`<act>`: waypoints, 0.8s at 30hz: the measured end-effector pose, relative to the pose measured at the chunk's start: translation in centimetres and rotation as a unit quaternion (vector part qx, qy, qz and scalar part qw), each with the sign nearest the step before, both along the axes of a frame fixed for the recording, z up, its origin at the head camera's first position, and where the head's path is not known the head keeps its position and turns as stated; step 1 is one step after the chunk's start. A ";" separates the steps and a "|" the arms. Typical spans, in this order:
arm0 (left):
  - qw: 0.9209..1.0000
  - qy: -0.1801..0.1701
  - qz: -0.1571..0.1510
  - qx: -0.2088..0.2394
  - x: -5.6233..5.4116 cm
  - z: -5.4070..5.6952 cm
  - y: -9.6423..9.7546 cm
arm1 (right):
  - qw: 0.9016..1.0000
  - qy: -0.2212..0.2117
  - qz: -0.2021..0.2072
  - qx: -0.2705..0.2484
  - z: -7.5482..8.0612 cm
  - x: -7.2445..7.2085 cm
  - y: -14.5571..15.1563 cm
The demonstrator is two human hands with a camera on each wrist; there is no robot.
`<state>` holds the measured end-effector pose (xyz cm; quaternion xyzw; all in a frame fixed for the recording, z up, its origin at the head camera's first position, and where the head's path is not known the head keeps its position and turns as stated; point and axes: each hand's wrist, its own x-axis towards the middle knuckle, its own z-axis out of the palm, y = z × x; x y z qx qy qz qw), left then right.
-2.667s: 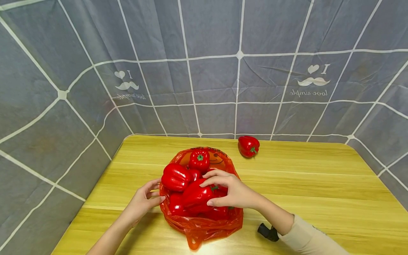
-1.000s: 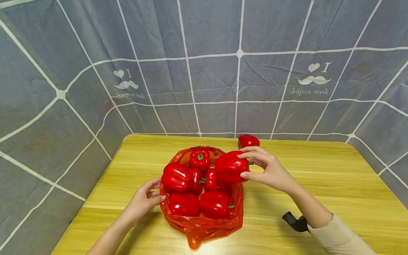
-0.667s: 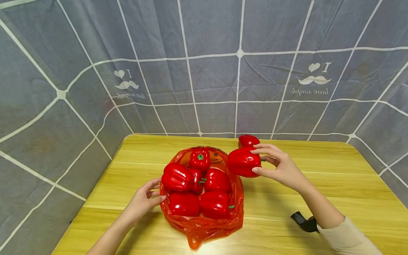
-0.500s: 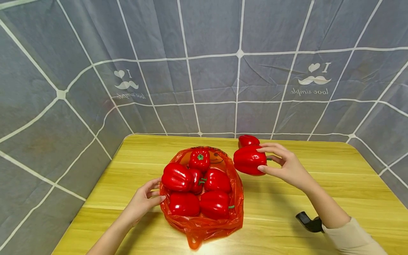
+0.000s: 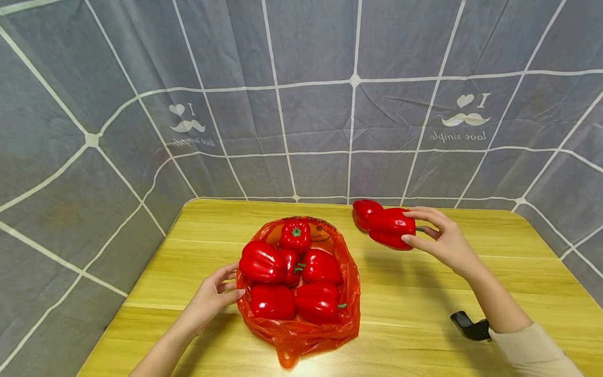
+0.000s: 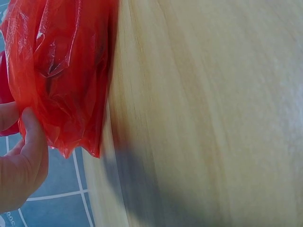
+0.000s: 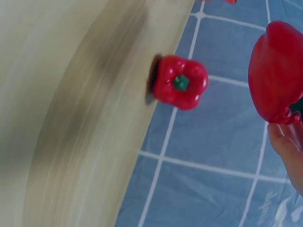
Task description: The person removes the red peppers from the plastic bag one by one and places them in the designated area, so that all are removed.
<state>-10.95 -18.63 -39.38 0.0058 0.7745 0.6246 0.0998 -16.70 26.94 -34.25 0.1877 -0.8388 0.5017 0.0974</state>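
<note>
A red bell pepper (image 5: pixel 390 229) with a green stem is held in my right hand (image 5: pixel 443 238), thumb on the near side and fingers over the top, above the table. In the right wrist view that pepper (image 7: pixel 274 75) hangs clear of the tabletop. At the left rim of an orange-red plastic bag (image 5: pixel 349 298), my left hand (image 5: pixel 214 296) pinches the film between thumb and fingers. The left wrist view shows the bag's wrinkled side (image 6: pixel 66 71) beside the fingers. Several red bell peppers (image 5: pixel 317 302) lie inside the bag, which stands open at the top.
One more red bell pepper (image 5: pixel 364 212) lies near the table's back edge, partly overlapped by the held one in the head view. A wood-grain table (image 5: pixel 424 293) carries everything. A grey curtain (image 5: pixel 315 120) with white lines surrounds it. A black wrist device (image 5: pixel 471 325) sits at the right sleeve.
My right hand has lifted a bell pepper out of the bag and carried it right and toward the back. The left hand has stayed at the bag's rim.
</note>
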 end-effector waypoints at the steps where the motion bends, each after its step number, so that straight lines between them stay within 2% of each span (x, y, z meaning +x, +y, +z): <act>1: 1.000 0.001 0.000 -0.001 0.0 0.0 0.0 | 1.000 -0.005 -0.007 0.002 -0.1 -0.1 0.2; 6: 1.000 0.003 -0.001 0.000 0.0 -0.1 0.0 | 0.999 -0.021 -0.039 0.022 -0.7 -0.6 1.2; 10: 1.000 0.002 -0.003 0.005 -0.1 -0.2 0.0 | 0.998 -0.018 -0.056 0.038 -1.2 -0.9 1.9; 24: 1.000 -0.003 -0.007 0.010 -0.2 -0.3 -0.1 | 0.993 -0.039 -0.100 0.040 -3.2 -2.2 3.3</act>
